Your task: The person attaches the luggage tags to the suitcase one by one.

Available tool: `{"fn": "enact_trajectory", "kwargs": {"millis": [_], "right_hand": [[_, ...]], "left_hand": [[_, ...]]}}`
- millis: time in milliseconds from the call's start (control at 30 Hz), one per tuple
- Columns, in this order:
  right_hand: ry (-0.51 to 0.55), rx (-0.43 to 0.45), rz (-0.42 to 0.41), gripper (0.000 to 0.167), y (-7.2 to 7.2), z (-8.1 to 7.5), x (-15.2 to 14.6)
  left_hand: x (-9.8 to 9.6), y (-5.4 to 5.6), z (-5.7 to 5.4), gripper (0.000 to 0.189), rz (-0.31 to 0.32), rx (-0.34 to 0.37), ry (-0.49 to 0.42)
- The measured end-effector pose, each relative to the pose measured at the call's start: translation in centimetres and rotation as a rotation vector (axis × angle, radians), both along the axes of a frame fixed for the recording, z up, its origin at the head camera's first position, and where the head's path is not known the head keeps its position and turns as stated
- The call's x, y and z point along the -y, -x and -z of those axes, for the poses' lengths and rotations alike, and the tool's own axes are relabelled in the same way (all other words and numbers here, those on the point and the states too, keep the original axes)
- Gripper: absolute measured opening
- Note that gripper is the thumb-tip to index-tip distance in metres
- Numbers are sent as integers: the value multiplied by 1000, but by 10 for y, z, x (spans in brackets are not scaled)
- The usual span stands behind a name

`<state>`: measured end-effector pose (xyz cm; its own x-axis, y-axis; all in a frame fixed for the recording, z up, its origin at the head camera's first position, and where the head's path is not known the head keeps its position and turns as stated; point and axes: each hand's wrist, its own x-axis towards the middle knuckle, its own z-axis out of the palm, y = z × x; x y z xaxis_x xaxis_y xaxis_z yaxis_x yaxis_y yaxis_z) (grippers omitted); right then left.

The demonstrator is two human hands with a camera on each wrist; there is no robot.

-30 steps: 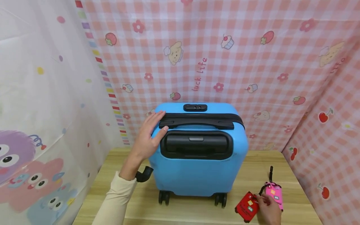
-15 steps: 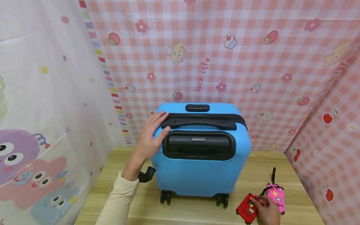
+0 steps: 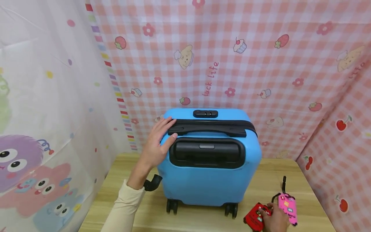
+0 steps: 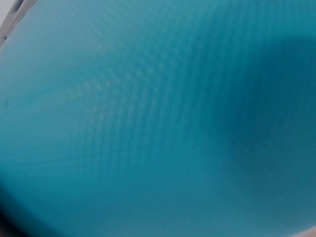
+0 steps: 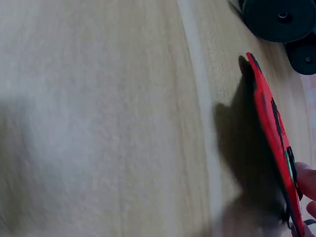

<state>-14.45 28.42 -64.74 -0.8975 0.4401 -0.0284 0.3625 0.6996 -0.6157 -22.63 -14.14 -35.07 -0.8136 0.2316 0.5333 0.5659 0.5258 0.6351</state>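
A blue hard-shell suitcase (image 3: 205,187) stands upright on its wheels, its black carry handle and trolley grip facing me. My left hand (image 3: 155,146) rests on its top left corner, fingers extended beside the handle's end; blue shell (image 4: 148,123) fills the left wrist view. At the lower right, my right hand (image 3: 276,219) pinches a red suitcase-shaped luggage tag (image 3: 253,217), thumb on its printed face. In the right wrist view the same tag (image 5: 270,118) appears edge-on, tilted over its shadow. A pink luggage tag (image 3: 288,207) with a black strap lies just beyond that hand.
The wooden tabletop (image 3: 266,175) carries everything. Pink checked cloth (image 3: 220,58) hangs close behind the suitcase, with more cloth along the right and a white printed sheet (image 3: 58,106) on the left. A suitcase wheel (image 5: 279,19) is near the red tag.
My right thumb has come onto the red tag's face and the tag has tilted. The whole head view has shifted slightly; my left hand stays on the suitcase corner.
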Motion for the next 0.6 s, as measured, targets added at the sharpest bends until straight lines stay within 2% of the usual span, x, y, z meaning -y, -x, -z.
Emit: {"fn": "enact_trajectory", "kwargs": {"millis": [233, 467, 600], "right_hand": [[56, 21, -45, 41, 6, -8, 1], [152, 39, 9, 40, 10, -9, -1], [179, 77, -14, 41, 10, -6, -3]], "left_hand": [[0, -2, 1, 50, 0, 12, -15], [-1, 0, 2, 50, 8, 21, -12], [0, -1, 2, 50, 2, 16, -15]]}}
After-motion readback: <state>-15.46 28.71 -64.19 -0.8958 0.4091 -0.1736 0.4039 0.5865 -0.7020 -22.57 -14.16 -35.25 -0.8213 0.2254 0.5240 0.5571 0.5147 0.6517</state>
